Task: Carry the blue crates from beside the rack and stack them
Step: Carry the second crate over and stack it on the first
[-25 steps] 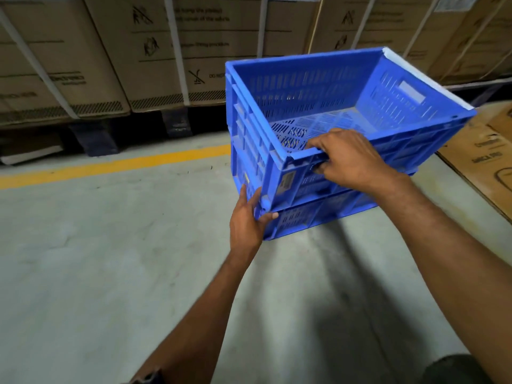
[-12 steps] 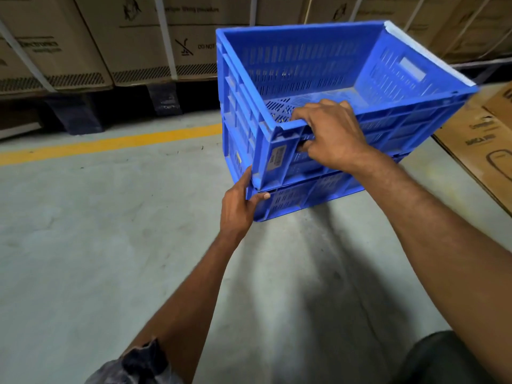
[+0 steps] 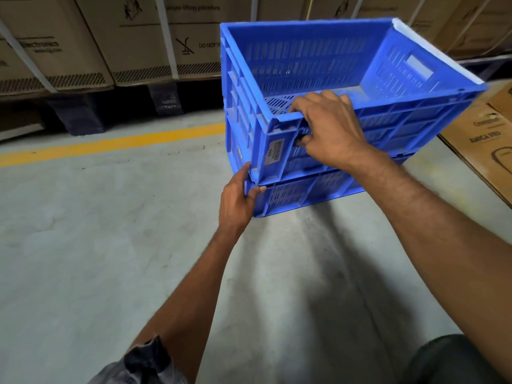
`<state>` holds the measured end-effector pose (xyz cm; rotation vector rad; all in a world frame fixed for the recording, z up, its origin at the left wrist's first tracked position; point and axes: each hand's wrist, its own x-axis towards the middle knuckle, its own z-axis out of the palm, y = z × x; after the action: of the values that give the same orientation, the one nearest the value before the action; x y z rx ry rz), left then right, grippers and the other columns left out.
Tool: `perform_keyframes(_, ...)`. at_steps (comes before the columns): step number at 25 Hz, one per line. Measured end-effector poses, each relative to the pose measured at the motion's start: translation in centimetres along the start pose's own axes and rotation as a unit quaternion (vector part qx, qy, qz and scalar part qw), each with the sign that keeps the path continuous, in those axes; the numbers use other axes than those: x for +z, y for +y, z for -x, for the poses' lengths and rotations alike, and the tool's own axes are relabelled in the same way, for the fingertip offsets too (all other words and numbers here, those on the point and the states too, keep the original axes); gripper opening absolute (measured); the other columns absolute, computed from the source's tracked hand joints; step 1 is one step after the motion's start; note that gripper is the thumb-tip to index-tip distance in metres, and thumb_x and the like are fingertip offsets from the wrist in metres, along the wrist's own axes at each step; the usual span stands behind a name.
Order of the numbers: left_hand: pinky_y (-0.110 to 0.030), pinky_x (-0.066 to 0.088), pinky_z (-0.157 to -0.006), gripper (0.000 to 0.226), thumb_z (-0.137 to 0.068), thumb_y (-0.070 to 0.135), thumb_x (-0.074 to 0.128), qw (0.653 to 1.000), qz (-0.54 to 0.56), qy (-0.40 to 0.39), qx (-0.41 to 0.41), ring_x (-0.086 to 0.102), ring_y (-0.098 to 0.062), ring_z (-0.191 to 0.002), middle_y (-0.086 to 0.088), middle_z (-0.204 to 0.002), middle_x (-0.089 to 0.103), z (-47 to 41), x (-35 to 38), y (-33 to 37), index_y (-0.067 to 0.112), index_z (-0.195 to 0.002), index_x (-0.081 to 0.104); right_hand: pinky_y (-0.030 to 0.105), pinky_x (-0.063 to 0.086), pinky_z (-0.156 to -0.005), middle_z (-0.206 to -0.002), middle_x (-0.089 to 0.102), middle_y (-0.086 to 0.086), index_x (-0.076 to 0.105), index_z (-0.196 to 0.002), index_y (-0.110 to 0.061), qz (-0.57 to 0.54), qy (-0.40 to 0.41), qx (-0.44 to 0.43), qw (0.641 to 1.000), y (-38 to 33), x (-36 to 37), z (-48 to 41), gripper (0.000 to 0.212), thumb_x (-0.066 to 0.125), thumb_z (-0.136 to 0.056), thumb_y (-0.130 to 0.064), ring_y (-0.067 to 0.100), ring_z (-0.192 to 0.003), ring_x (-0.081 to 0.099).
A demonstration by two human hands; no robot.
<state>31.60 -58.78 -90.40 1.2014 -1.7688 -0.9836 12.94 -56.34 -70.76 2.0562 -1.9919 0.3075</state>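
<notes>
An empty blue slotted crate point(image 3: 313, 59) sits on top of a second blue crate point(image 3: 304, 192) that stands on the concrete floor. My right hand point(image 3: 329, 128) grips the near rim of the upper crate, fingers curled over the edge and thumb in the handle slot. My left hand point(image 3: 238, 200) holds the near left corner of the lower crate, thumb on its front face. The upper crate sits slightly askew over the lower one. Most of the lower crate is hidden beneath the upper.
Strapped cardboard cartons point(image 3: 138, 42) on dark pallets line the back. A yellow floor line point(image 3: 110, 145) runs in front of them. More cardboard boxes point(image 3: 482, 139) lie at the right. Grey concrete floor point(image 3: 97, 245) spreads to the left and near me.
The upper crate has come down and settled closer onto the lower crate. Both hands keep their holds; the view has shifted slightly.
</notes>
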Motion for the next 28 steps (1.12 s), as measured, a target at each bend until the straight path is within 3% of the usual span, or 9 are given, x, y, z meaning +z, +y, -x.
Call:
perform_keyframes(3, -0.037, 0.045, -0.11, 0.082, -0.083, 0.049, 0.078, 1.0, -0.002, 0.0, 0.022, 0.042, -0.006, -0.138, 0.009, -0.153, 0.038, 0.5, -0.7, 0.9, 0.028, -0.151, 0.039, 0.039, 0.034, -0.087, -0.118, 0.056, -0.003, 0.055, -0.122, -0.027, -0.01, 0.052, -0.001, 0.999, -0.3, 0.4, 0.8, 0.062, 0.08, -0.067, -0.016, 0.025, -0.11, 0.049)
perform_keyframes(5, -0.034, 0.04, -0.114, 0.086, -0.083, 0.048, 0.078, 0.998, -0.014, 0.043, 0.053, 0.038, -0.009, -0.141, 0.004, -0.156, 0.03, 0.7, -1.5, 2.5, 0.022, -0.153, 0.036, 0.038, 0.033, -0.097, -0.133, 0.05, -0.002, 0.05, -0.132, -0.027, -0.023, 0.077, -0.011, 0.997, 0.1, 0.9, 1.6, 0.07, 0.079, -0.069, -0.021, 0.024, -0.122, 0.045)
perform_keyframes(7, -0.042, 0.042, -0.111, 0.074, -0.091, 0.043, 0.073, 0.983, -0.041, 0.133, 0.118, 0.043, -0.019, -0.137, -0.005, -0.151, 0.034, 0.3, -2.4, 5.4, 0.016, -0.15, 0.039, 0.042, 0.028, -0.112, -0.15, 0.039, 0.0, 0.041, -0.143, -0.025, -0.034, 0.087, 0.016, 0.996, 1.9, 1.2, 2.6, 0.081, 0.079, -0.073, -0.039, 0.024, -0.138, 0.035)
perform_keyframes(10, -0.042, 0.04, -0.106, 0.051, -0.096, 0.037, 0.068, 0.926, -0.134, 0.238, 0.26, 0.048, -0.026, -0.128, -0.015, -0.137, 0.049, -1.1, -3.5, 11.9, 0.01, -0.137, 0.053, 0.043, 0.017, -0.12, -0.16, 0.027, 0.002, 0.028, -0.154, -0.021, -0.002, 0.095, 0.084, 0.992, 5.7, 1.9, 5.1, 0.1, 0.078, -0.073, -0.052, 0.025, -0.149, 0.021)
perform_keyframes(13, -0.042, 0.038, -0.101, 0.041, -0.099, 0.047, 0.059, 0.872, -0.328, 0.141, 0.335, 0.055, -0.028, -0.121, -0.006, -0.131, 0.06, -3.4, -2.1, 17.8, 0.02, -0.13, 0.059, 0.041, 0.025, -0.118, -0.163, 0.023, 0.004, 0.021, -0.157, -0.02, 0.029, 0.102, 0.078, 0.991, 7.9, 2.7, 6.5, 0.108, 0.084, -0.072, -0.04, 0.025, -0.151, 0.017)
perform_keyframes(15, -0.044, 0.046, -0.085, 0.041, -0.095, 0.051, 0.06, 0.843, -0.434, 0.055, 0.312, 0.065, -0.034, -0.101, -0.008, -0.111, 0.069, -4.6, -1.0, 19.6, 0.021, -0.123, 0.06, 0.042, 0.031, -0.115, -0.162, 0.025, 0.002, 0.022, -0.157, -0.02, 0.024, 0.1, 0.075, 0.992, 8.7, 2.9, 6.1, 0.109, 0.083, -0.071, -0.045, 0.024, -0.15, 0.02)
perform_keyframes(18, -0.036, 0.039, -0.056, 0.03, -0.086, 0.04, 0.073, 0.844, -0.458, 0.047, 0.277, 0.068, -0.042, -0.069, -0.019, -0.082, 0.071, -5.5, -1.4, 20.3, 0.015, -0.1, 0.063, 0.045, 0.03, -0.108, -0.154, 0.036, -0.004, 0.032, -0.153, -0.026, 0.02, 0.085, 0.096, 0.992, 11.6, 1.7, 5.3, 0.105, 0.082, -0.065, -0.056, 0.021, -0.144, 0.029)
perform_keyframes(22, -0.033, 0.031, -0.054, 0.031, -0.082, 0.035, 0.08, 0.842, -0.468, 0.051, 0.263, 0.063, -0.044, -0.056, -0.025, -0.064, 0.063, -5.2, -1.8, 20.6, 0.011, -0.089, 0.063, 0.044, 0.032, -0.1, -0.138, 0.047, -0.005, 0.045, -0.138, -0.029, 0.019, 0.073, 0.115, 0.991, 16.8, 1.3, 5.3, 0.086, 0.089, -0.065, -0.036, 0.023, -0.133, 0.037)
perform_keyframes(28, -0.036, 0.036, -0.055, 0.027, -0.08, 0.028, 0.082, 0.844, -0.473, 0.043, 0.249, 0.062, -0.045, -0.055, -0.026, -0.062, 0.06, -4.7, -0.8, 21.7, 0.008, -0.086, 0.065, 0.049, 0.034, -0.101, -0.138, 0.043, 0.002, 0.044, -0.136, -0.026, 0.008, 0.078, 0.124, 0.989, 17.5, 2.4, 5.1, 0.088, 0.089, -0.06, -0.02, 0.026, -0.135, 0.034)
